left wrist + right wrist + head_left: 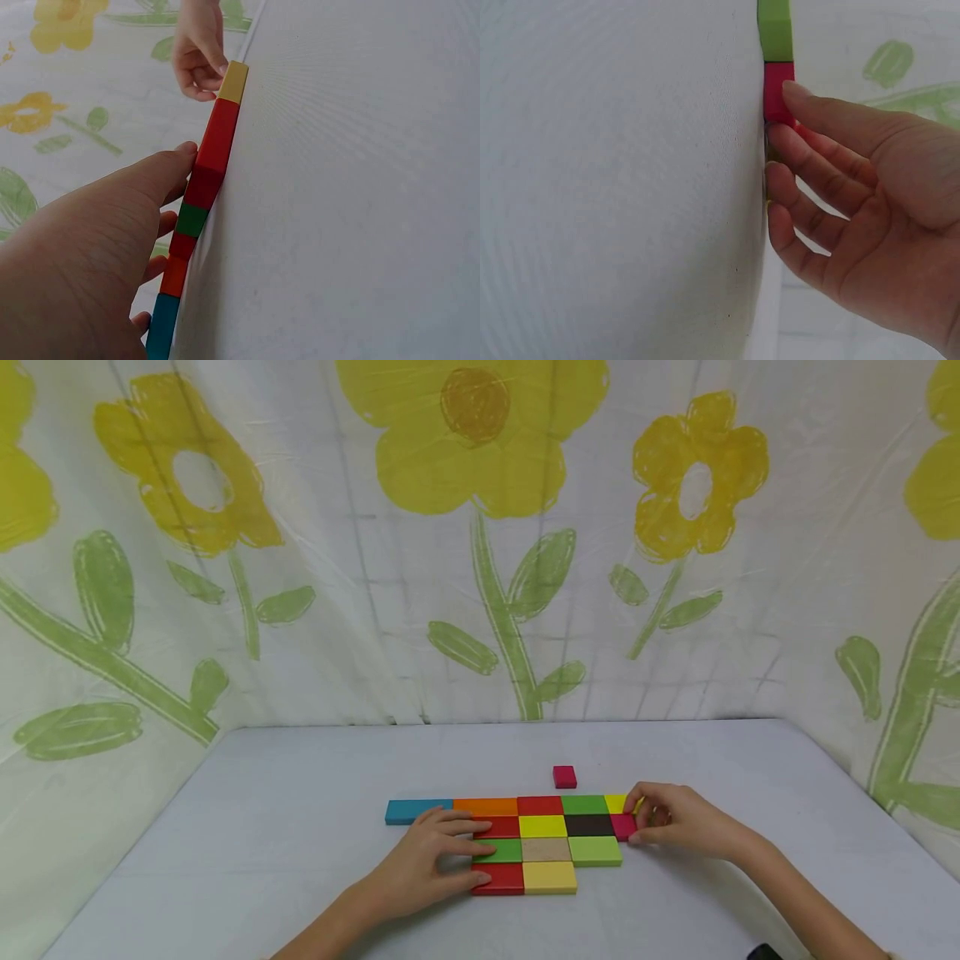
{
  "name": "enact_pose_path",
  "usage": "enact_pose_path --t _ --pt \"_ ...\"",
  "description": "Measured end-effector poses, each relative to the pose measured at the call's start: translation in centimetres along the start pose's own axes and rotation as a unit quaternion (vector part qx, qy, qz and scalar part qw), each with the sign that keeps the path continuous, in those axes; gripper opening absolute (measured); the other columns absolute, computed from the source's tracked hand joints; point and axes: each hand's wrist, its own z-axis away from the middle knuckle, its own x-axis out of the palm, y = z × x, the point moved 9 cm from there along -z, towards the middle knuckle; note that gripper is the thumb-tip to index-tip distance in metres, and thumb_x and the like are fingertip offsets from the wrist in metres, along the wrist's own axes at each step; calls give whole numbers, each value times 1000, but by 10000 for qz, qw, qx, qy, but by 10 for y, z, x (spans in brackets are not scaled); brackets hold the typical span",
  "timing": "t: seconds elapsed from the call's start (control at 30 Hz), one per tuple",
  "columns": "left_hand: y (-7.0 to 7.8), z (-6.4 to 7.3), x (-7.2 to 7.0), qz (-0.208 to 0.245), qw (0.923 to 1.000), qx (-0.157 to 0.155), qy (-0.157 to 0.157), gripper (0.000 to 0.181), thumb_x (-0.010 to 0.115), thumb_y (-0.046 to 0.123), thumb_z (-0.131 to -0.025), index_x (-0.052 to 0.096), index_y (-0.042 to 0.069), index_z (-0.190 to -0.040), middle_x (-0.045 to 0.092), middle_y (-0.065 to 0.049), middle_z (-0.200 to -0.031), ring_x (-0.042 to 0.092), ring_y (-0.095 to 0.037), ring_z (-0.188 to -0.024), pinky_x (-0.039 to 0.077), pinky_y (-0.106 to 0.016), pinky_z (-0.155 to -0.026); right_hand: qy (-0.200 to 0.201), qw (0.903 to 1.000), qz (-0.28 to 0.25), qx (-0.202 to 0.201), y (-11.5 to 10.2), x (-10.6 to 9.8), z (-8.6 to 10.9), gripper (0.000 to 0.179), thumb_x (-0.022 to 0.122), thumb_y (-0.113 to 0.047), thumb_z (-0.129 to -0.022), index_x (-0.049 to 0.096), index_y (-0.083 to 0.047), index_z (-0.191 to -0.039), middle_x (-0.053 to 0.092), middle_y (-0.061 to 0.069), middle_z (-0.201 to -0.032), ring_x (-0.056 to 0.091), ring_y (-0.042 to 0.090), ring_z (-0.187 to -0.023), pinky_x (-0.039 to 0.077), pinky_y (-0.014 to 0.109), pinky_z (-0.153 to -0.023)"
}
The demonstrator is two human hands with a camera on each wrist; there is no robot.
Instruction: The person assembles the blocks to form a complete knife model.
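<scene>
Flat coloured blocks lie side by side in stepped rows on the white table. My left hand (416, 868) rests its extended fingers on the left end of the rows, touching a red block (504, 880), a green block (508, 852) and another red block (504, 825). At the right end of the second row, my right hand (686, 820) pinches a small magenta block (775, 82) between thumb and forefinger. That block sits beside a black block (588, 826) and below a yellow block (615, 802), partly covered by the fingertips.
A single magenta block (565, 777) lies apart behind the rows. The back row runs left to an orange block (486, 807) and a blue block (416, 811). A flower-printed curtain (420, 610) hangs behind the table (300, 768). A dark object (765, 952) shows at the bottom right.
</scene>
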Motion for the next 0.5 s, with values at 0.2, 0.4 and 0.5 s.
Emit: enact_pose_path --t 0.2,0.4,0.5 --pt "0 0 0 1 10000 -9 -4 38 74 48 -98 78 27 -130 66 8 -144 56 -23 -138 30 -69 -120 -2 10000 -40 -8 0 0 0 30 84 -15 -90 63 -5 -109 66 -6 -86 54 6 -68 48 22 -63" --pt "1 0 -1 13 10000 -36 -22 38 74 48 -98 78 27 -129 67 7 -144 56 -23 -137 29 -69 -120 17 10000 -65 -58 0 0 0 30 84 -15 -90 63 -5 -109 66 -6 -85 54 5 -68 48 22 -63" --pt "1 0 0 1 10000 -37 -35 38 74 48 -98 78 27 -129 66 7 -144 56 -23 -138 29 -70 -120 13 10000 -57 -67 0 -1 0 30 84 -16 -90 64 -6 -110 66 -7 -86 54 5 -69 48 22 -63"
